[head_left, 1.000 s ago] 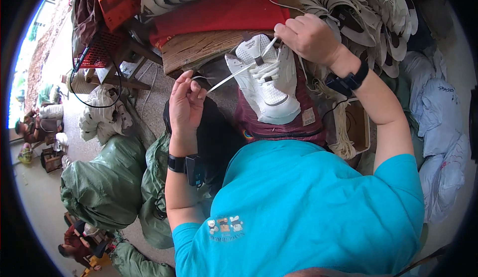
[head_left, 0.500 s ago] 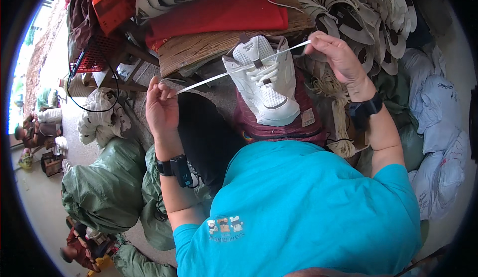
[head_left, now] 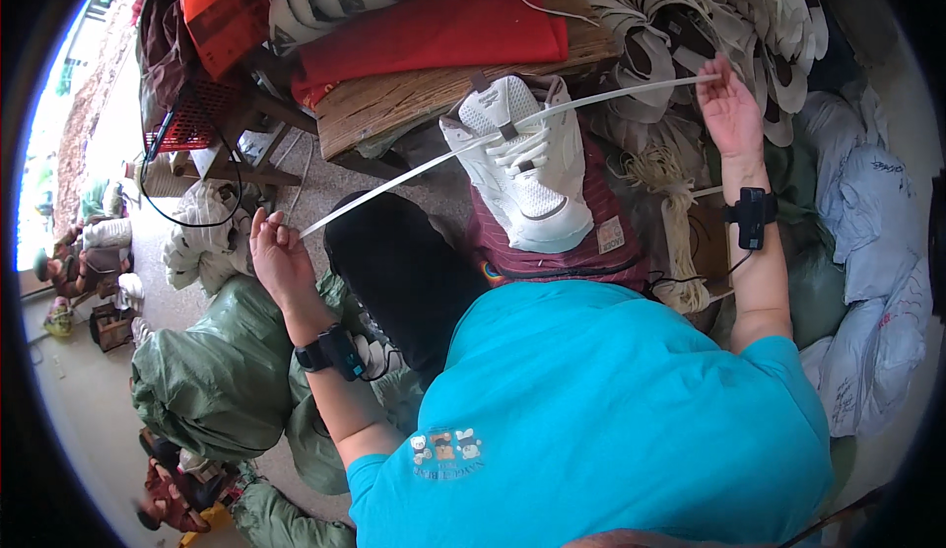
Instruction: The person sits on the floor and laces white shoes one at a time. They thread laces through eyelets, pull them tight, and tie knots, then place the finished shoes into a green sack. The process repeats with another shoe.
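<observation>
Moved wider apart, left hand (head_left: 283, 264) and right hand (head_left: 731, 119) pinch the lace (head_left: 389, 188); I see longer lengths beyond the shoe (head_left: 537, 198).

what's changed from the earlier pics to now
The left hand has moved left and down the picture, the right hand out to the right, so the white lace now spans a wider stretch across the shoe. Neither grip has let go. The shoe stays toe toward the person on the maroon striped cloth.
</observation>
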`<act>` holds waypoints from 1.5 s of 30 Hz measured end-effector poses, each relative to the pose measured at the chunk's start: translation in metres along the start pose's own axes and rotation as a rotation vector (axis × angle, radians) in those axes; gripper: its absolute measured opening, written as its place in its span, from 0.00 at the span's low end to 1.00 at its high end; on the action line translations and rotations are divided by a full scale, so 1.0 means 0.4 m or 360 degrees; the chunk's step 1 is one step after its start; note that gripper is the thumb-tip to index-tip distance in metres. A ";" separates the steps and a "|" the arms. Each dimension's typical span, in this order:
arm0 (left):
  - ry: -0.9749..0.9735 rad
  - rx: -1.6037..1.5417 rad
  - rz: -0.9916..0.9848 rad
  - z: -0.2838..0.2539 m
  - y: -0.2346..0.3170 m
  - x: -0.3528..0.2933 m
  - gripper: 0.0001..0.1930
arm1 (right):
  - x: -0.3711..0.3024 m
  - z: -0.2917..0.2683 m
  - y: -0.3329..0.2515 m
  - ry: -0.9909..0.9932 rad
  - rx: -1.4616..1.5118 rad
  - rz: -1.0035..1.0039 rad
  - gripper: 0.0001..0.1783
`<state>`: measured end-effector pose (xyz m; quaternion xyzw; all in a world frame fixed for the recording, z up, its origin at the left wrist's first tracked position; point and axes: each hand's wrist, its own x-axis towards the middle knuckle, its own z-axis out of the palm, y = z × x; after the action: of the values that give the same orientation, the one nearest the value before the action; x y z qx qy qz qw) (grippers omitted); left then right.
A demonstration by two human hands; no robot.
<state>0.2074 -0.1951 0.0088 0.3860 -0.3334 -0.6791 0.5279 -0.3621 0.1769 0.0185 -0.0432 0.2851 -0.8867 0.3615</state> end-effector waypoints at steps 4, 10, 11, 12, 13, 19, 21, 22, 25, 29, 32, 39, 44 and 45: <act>-0.0315 0.0267 0.0019 0.169 -0.041 -0.083 0.18 | 0.005 -0.034 -0.004 0.0292 -0.0232 -0.0174 0.18; -0.0807 0.0336 -0.0233 0.370 -0.133 -0.185 0.17 | -0.043 0.211 0.172 0.0033 -0.1091 -0.0015 0.21; -0.0791 0.0308 -0.0254 0.391 -0.156 -0.195 0.15 | -0.060 0.249 0.204 -0.0128 -0.1094 -0.0001 0.18; -0.0775 0.0286 -0.0275 0.412 -0.177 -0.212 0.13 | -0.066 0.268 0.242 -0.0158 -0.1118 -0.0006 0.16; -0.0787 0.0291 -0.0294 0.422 -0.203 -0.217 0.11 | -0.070 0.279 0.279 -0.0182 -0.1145 -0.0017 0.15; -0.0912 0.0552 -0.0420 0.431 -0.243 -0.273 0.11 | -0.144 0.313 0.349 -0.0508 -0.1544 0.0324 0.09; -0.0899 0.0636 -0.0371 0.430 -0.253 -0.279 0.11 | -0.143 0.295 0.352 -0.0671 -0.1767 0.0261 0.11; -0.0895 0.0674 -0.0347 0.434 -0.252 -0.282 0.12 | -0.144 0.294 0.351 -0.0698 -0.1810 0.0239 0.10; -0.0836 0.0809 -0.0451 0.446 -0.222 -0.286 0.13 | -0.144 0.297 0.345 -0.0769 -0.1931 0.0211 0.10; -0.0785 0.0830 -0.0395 0.449 -0.222 -0.273 0.13 | -0.132 0.321 0.324 -0.0774 -0.1989 0.0240 0.12; -0.0746 0.0815 -0.0335 0.448 -0.222 -0.259 0.11 | -0.136 0.349 0.314 -0.0768 -0.2108 0.0176 0.12; -0.0796 0.0910 -0.0156 0.468 -0.230 -0.247 0.12 | -0.113 0.322 0.322 -0.0846 -0.2100 0.0199 0.13; -0.0930 0.1321 0.0220 0.471 -0.250 -0.225 0.09 | -0.082 0.333 0.315 -0.0853 -0.2415 0.0181 0.13; -0.0970 0.1464 0.0260 0.473 -0.237 -0.217 0.09 | -0.078 0.337 0.317 -0.0859 -0.2546 0.0099 0.12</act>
<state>0.0107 -0.0810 0.0328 0.3356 -0.7619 -0.5013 0.2358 -0.2228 0.0607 0.0671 -0.4886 0.7319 -0.3667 0.3019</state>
